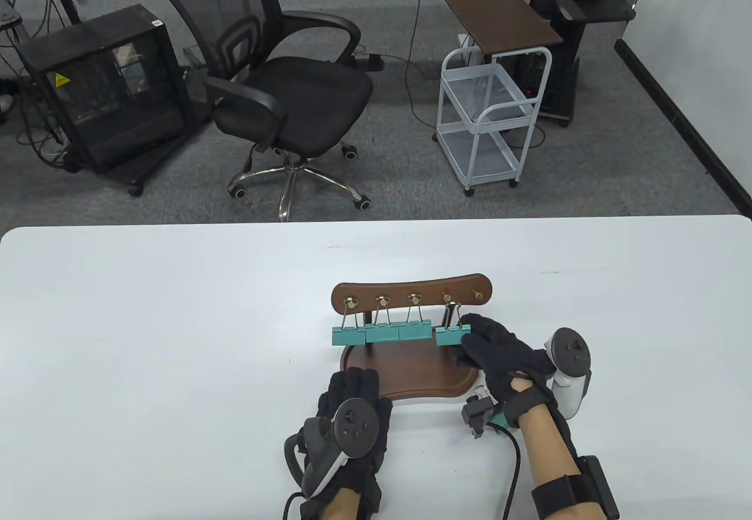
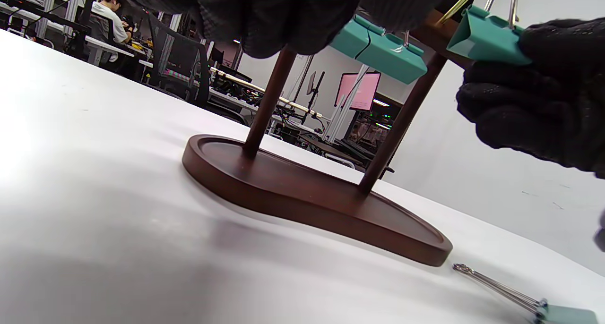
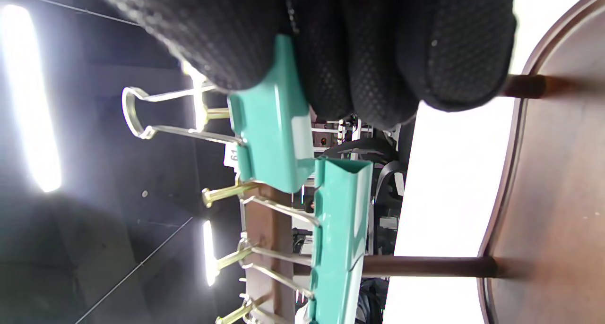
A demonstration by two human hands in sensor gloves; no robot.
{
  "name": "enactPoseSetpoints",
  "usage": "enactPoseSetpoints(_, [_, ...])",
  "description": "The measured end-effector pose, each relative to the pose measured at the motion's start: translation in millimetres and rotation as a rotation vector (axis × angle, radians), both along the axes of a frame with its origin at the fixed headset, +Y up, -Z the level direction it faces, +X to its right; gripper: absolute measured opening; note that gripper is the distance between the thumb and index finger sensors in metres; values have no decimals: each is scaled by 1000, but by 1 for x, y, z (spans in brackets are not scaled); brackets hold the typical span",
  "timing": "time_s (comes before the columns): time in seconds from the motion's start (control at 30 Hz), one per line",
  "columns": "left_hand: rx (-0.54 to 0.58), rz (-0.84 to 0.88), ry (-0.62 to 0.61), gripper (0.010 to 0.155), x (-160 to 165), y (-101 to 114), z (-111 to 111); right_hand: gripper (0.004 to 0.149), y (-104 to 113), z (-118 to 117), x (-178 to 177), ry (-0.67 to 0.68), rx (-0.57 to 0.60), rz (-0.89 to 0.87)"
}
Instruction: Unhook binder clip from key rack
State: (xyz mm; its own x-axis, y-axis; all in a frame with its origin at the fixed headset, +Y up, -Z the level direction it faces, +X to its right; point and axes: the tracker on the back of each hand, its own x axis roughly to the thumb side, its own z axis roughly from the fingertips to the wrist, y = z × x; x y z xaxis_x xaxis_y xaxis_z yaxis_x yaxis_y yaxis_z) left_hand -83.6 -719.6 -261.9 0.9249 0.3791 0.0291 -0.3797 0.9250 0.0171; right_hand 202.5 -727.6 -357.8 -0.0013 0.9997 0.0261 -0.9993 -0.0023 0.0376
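Note:
A dark wooden key rack [image 1: 411, 295] stands on its base [image 1: 423, 376] mid-table, with brass hooks. Three teal binder clips [image 1: 382, 333] hang on the left hooks. My right hand [image 1: 470, 338] pinches a fourth teal clip [image 1: 451, 336] by its body, next to the fourth hook [image 1: 446, 297]. In the right wrist view that clip [image 3: 274, 140] is between my fingers [image 3: 378, 55], and its wire loops [image 3: 134, 111] reach out past the brass hook tips. I cannot tell whether it still hangs. My left hand [image 1: 355, 396] lies flat at the base's front edge, holding nothing.
A loose teal clip [image 2: 562, 313] lies on the table right of the base, under my right wrist [image 1: 498, 423]. The rightmost hook [image 1: 479, 295] is bare. An office chair [image 1: 282, 91] and a white cart [image 1: 487, 126] stand beyond the table's far edge.

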Motion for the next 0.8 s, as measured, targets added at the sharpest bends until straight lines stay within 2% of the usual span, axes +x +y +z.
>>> enactPoseSetpoints(0.3, [3, 0, -3, 61, 0, 0, 1, 51, 4, 18, 8, 32, 20, 2])
enactPoseSetpoints(0.47, [5, 0, -4, 61, 0, 0, 1, 51, -2, 27, 15, 17, 14, -9])
enactPoseSetpoints(0.57, [4, -2, -4, 61, 1, 0, 1, 51, -7, 29, 19, 12, 4, -13])
enactPoseSetpoints(0.8, [0, -2, -7, 61, 1, -1, 2, 49, -2, 31, 27, 10, -17, 49])
